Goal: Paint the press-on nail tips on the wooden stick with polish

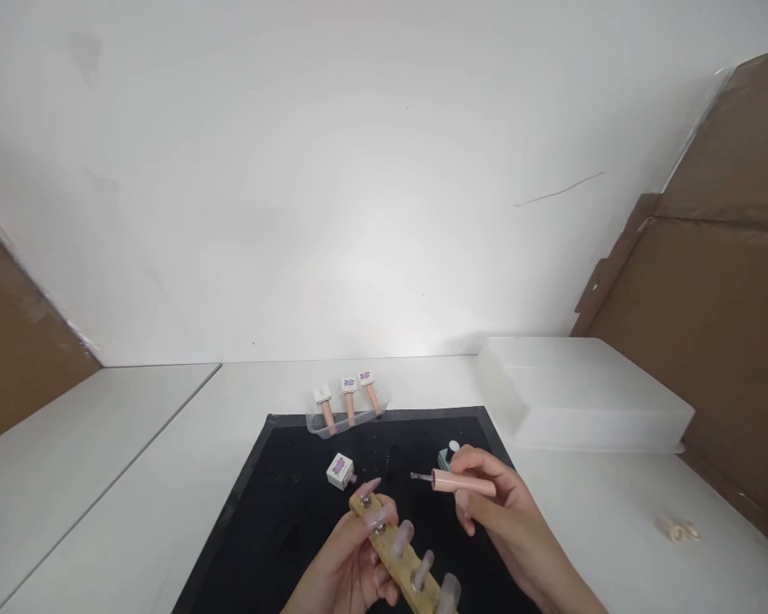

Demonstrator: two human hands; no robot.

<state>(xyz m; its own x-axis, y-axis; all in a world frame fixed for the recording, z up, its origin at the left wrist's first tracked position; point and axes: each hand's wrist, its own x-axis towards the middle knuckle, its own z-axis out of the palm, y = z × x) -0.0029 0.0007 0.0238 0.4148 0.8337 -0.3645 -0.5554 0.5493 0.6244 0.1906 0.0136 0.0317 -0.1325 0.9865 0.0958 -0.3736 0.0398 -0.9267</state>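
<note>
My left hand (342, 573) grips a wooden stick (402, 563) that carries several false nails on metal studs. My right hand (509, 522) holds a pink nail-polish brush cap (462, 483) level, its small brush tip pointing left toward the top nail on the stick. An open polish bottle (448, 456), pale green, stands on the black mat (275, 512) just behind my right fingers. A white square bottle with a purple label (340, 470) lies on the mat to the left of the brush.
A clear shallow tray (349, 419) at the mat's far edge holds three polish bottles with pink caps. A white plastic box (582, 394) sits to the right. Small pale rings (678, 530) lie on the white table at right. Brown cardboard stands at both sides.
</note>
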